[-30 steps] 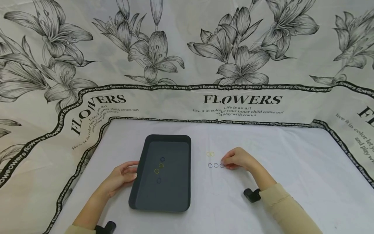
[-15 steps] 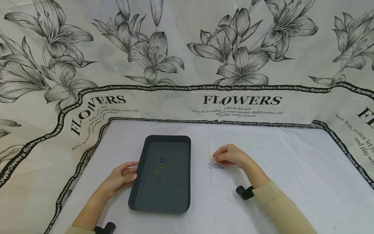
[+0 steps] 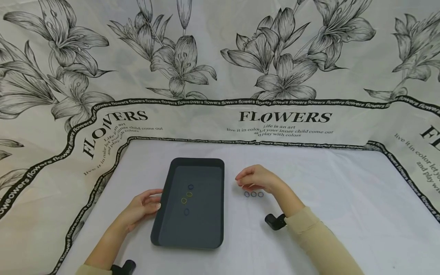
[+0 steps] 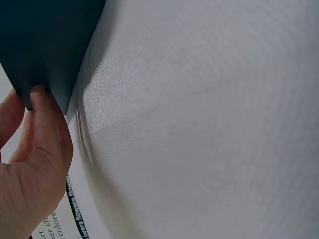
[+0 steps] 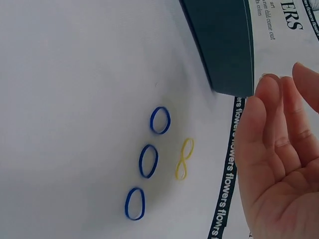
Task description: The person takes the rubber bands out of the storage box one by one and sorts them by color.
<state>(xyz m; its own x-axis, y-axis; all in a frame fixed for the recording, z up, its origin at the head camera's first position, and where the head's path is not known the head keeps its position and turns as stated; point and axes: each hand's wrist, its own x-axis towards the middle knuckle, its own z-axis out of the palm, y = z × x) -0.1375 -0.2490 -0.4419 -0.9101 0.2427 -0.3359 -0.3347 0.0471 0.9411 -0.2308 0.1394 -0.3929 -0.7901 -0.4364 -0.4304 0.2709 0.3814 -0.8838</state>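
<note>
My left hand (image 3: 142, 208) is at the left side of a dark tray (image 3: 203, 233), its fingertips touching the outer wall; the left wrist view shows fingers (image 4: 46, 122) against that wall. Inside lie two yellow rubber bands, such as this yellow band (image 3: 183, 201), and two blue ones, one a blue band (image 3: 190, 186). Right of the tray, my right hand (image 3: 259, 178) hovers over the cloth with loosely bent fingers, and nothing shows in it. Near it in the right wrist view are three blue rubber bands (image 5: 151, 119) in a row and two small yellow loops (image 5: 178, 171) touching each other.
White cloth (image 3: 330, 191) covers the table under everything. A floral printed curtain (image 3: 206, 122) with a black lettered border stands along the back and left. A black wrist camera (image 3: 275, 221) sits on the right wrist, and another camera (image 3: 124, 267) on the left.
My right hand has moved left and slightly away from me, from the rightmost blue band past the yellow bands, which it now hides in the head view. The left hand and the tray have stayed put.
</note>
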